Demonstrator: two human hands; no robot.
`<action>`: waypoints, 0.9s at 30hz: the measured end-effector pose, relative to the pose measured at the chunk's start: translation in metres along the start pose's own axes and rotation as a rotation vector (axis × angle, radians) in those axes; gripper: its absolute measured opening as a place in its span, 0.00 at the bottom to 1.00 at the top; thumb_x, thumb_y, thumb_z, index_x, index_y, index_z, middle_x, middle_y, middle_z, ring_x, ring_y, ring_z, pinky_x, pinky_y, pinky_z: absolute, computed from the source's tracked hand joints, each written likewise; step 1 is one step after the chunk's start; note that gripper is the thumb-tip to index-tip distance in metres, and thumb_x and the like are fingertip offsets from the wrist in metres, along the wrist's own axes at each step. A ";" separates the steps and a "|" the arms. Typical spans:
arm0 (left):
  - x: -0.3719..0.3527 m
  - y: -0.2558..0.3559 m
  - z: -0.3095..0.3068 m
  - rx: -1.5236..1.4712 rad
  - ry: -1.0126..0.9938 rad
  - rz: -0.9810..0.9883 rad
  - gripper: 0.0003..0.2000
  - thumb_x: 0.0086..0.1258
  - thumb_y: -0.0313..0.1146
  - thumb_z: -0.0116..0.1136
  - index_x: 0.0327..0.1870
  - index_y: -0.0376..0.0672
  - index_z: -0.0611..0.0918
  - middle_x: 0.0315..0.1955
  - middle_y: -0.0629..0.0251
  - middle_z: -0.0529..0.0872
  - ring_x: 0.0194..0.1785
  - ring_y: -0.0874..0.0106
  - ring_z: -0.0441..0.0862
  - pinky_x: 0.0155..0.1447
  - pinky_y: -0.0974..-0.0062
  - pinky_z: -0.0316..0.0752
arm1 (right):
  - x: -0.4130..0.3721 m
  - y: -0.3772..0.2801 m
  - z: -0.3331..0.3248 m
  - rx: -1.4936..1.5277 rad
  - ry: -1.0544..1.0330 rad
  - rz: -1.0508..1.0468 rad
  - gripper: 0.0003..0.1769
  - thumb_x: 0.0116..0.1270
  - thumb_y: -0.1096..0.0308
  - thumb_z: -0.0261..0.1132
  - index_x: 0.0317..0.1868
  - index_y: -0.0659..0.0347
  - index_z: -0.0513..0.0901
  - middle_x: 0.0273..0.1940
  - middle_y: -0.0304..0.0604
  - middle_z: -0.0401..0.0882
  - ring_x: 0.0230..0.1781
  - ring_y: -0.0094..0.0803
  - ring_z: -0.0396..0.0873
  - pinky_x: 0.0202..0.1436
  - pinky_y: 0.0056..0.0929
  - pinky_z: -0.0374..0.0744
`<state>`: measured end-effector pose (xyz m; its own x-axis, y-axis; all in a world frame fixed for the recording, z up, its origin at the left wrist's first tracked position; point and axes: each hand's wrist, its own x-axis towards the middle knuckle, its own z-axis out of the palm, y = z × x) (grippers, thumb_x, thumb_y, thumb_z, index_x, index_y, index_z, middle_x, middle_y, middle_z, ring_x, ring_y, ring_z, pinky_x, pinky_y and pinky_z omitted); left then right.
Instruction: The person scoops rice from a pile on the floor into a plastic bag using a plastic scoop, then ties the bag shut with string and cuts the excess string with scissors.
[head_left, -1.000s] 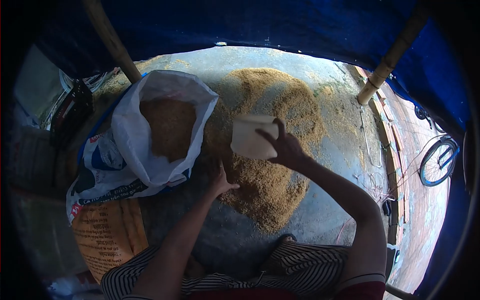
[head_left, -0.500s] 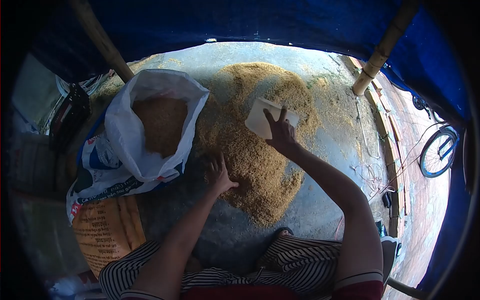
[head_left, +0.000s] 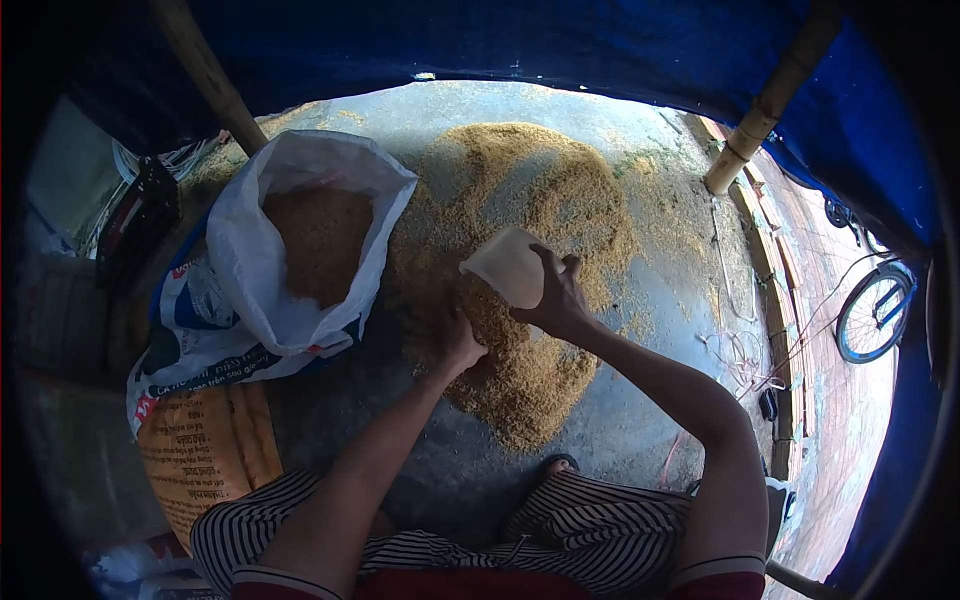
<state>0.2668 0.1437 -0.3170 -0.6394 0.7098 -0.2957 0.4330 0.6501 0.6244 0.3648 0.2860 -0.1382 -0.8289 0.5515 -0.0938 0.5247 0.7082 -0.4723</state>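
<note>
A translucent white plastic container is gripped by my right hand, fingers and thumb on its near right side. It is tilted over a pile of golden grain or husks spread on the floor. My left hand lies low against the left edge of the pile, thumb apart from the fingers; its fingertips are in shadow and partly lost against the grain. To the left of this hand stands an open white woven sack, partly filled with brownish grain or husks.
An orange printed sack lies under the white one. Bamboo poles hold a blue tarp overhead. A dark crate stands at the left. Bricks edge the floor at right, with a bicycle wheel beyond.
My right hand has moved the container left and nearer, tilting it toward my left hand. My left hand has shifted slightly right and into the pile's edge.
</note>
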 end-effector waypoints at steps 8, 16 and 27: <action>0.026 0.068 -0.040 -0.056 -0.181 -0.034 0.54 0.43 0.30 0.71 0.67 0.30 0.44 0.66 0.39 0.50 0.69 0.51 0.50 0.71 0.66 0.51 | 0.012 0.017 -0.012 0.657 -0.226 0.466 0.57 0.39 0.57 0.77 0.66 0.50 0.48 0.56 0.60 0.54 0.52 0.58 0.69 0.43 0.40 0.84; 0.012 0.111 -0.158 0.395 -0.265 0.382 0.41 0.54 0.39 0.62 0.67 0.38 0.54 0.60 0.41 0.63 0.66 0.52 0.60 0.68 0.61 0.55 | 0.020 0.075 -0.013 1.404 -0.350 0.660 0.52 0.45 0.60 0.76 0.64 0.52 0.51 0.60 0.54 0.50 0.57 0.54 0.60 0.46 0.47 0.81; -0.059 0.000 -0.259 0.814 -0.208 0.136 0.45 0.50 0.25 0.58 0.69 0.34 0.43 0.56 0.28 0.62 0.43 0.42 0.77 0.44 0.56 0.75 | 0.066 -0.035 -0.066 1.067 -0.226 -0.133 0.27 0.60 0.68 0.65 0.60 0.48 0.68 0.60 0.48 0.54 0.53 0.44 0.67 0.50 0.29 0.80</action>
<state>0.1396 0.0314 -0.1127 -0.4535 0.7793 -0.4324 0.8705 0.4914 -0.0273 0.3041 0.3267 -0.0700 -0.9399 0.3287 -0.0930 0.0812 -0.0494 -0.9955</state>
